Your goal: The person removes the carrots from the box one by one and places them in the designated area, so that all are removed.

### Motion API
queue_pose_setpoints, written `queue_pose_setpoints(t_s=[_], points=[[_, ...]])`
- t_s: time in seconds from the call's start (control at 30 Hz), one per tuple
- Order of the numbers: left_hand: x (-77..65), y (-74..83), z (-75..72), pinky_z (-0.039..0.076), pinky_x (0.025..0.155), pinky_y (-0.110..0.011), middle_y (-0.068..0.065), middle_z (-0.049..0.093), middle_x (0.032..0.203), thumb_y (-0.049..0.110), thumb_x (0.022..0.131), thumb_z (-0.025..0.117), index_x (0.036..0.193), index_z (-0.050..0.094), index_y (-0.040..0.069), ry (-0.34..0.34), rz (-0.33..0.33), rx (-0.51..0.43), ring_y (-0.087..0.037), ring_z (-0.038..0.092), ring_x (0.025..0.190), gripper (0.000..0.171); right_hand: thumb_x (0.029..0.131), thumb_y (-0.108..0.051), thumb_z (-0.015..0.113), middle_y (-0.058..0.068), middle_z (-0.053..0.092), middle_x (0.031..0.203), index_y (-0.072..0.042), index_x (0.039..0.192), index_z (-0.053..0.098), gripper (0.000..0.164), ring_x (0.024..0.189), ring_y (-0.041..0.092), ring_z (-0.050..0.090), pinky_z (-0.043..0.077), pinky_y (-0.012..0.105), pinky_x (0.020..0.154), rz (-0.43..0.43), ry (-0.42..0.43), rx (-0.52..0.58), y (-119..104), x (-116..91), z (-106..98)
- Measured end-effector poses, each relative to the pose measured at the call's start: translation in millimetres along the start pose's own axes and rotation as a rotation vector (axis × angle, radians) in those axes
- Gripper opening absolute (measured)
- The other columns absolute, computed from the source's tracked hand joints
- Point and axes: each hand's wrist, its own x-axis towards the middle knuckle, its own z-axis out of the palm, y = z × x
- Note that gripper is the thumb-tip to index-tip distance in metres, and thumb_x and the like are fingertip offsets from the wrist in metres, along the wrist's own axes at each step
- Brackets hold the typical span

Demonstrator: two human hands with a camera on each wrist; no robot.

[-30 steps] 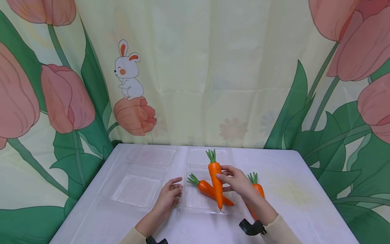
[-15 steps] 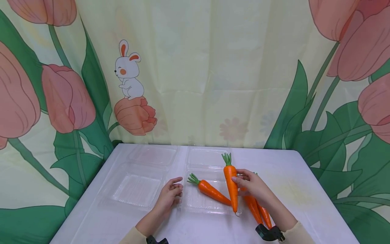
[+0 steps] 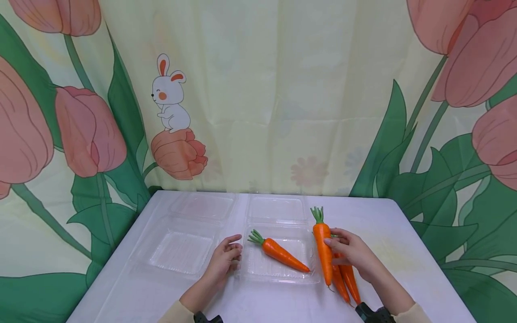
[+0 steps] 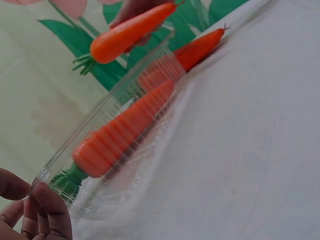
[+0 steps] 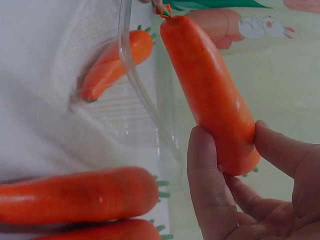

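My right hand (image 3: 354,252) pinches an orange carrot (image 3: 322,249) with a green stub of leaves between thumb and fingers. It hangs upright, leaves up, at the right edge of a clear plastic container (image 3: 258,276). Inside that container a second carrot (image 3: 284,255) lies slantwise, leaves to the upper left. My left hand (image 3: 223,261) is at the container's left side; in the left wrist view its thumb and fingers (image 4: 52,210) pinch the clear rim. Two more carrots (image 5: 80,195) lie side by side on the table, partly hidden by the right hand in the head view.
Another clear hinged container (image 3: 181,251) lies opened on the left, its lid (image 3: 203,206) flat behind it. The nearer container's lid (image 3: 276,209) also lies back. A white cloth covers the table (image 3: 404,278), and a tulip-printed curtain (image 3: 315,112) hangs behind.
My right hand has moved right with its carrot, from over the container to beside its right edge, uncovering the carrot inside. The left hand has stayed in place.
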Motion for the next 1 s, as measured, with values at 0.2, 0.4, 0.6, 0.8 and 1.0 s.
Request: queue_pose_setpoints(t_s=[0.2, 0.4, 0.6, 0.8, 1.0], points=[[-0.1, 0.6, 0.1, 0.049, 0.062, -0.025, -0.004, 0.057, 0.103, 0.006, 0.099, 0.058, 0.145, 0.050, 0.005, 0.001, 0.002, -0.006, -0.017, 0.056, 0.082, 0.047, 0.101, -0.038, 0.066, 0.030, 0.058, 0.133, 0.006, 0.152, 0.038, 0.072, 0.101, 0.024, 0.068, 0.063, 0.044, 0.082, 0.030, 0.017, -0.023, 9, -2, -12], [1.5, 0.4, -0.7, 0.049, 0.062, -0.025, -0.004, 0.057, 0.103, 0.006, 0.099, 0.057, 0.144, 0.050, 0.005, 0.001, 0.002, -0.009, -0.017, 0.057, 0.081, 0.046, 0.102, -0.038, 0.064, 0.031, 0.058, 0.133, 0.007, 0.153, 0.035, 0.074, 0.099, 0.021, 0.068, 0.063, 0.043, 0.082, 0.065, 0.035, -0.048, 21, -3, -26], [3.0, -0.4, -1.7, 0.049, 0.063, -0.025, -0.003, 0.057, 0.102, 0.006, 0.098, 0.058, 0.145, 0.050, 0.004, -0.013, 0.016, -0.002, -0.015, 0.057, 0.080, 0.047, 0.101, -0.038, 0.065, 0.035, 0.055, 0.135, 0.009, 0.153, 0.032, 0.077, 0.100, 0.022, 0.070, 0.063, 0.041, 0.081, 0.097, 0.060, -0.058, 36, -6, -39], [2.8, -2.2, -1.8, 0.048, 0.064, -0.027, -0.003, 0.058, 0.104, 0.007, 0.099, 0.059, 0.147, 0.048, 0.003, -0.023, 0.028, -0.006, -0.015, 0.056, 0.081, 0.049, 0.101, -0.036, 0.066, 0.039, 0.052, 0.135, 0.011, 0.152, 0.030, 0.078, 0.098, 0.022, 0.071, 0.063, 0.040, 0.080, 0.123, 0.092, -0.075, 50, -8, -47], [4.3, -1.8, -1.4, 0.049, 0.063, -0.025, -0.003, 0.057, 0.102, 0.005, 0.098, 0.059, 0.145, 0.049, 0.003, -0.014, 0.018, -0.003, -0.015, 0.056, 0.080, 0.048, 0.100, -0.038, 0.067, 0.040, 0.050, 0.136, 0.011, 0.153, 0.029, 0.082, 0.094, 0.021, 0.072, 0.063, 0.038, 0.080, 0.150, 0.110, -0.066, 60, -6, -51]])
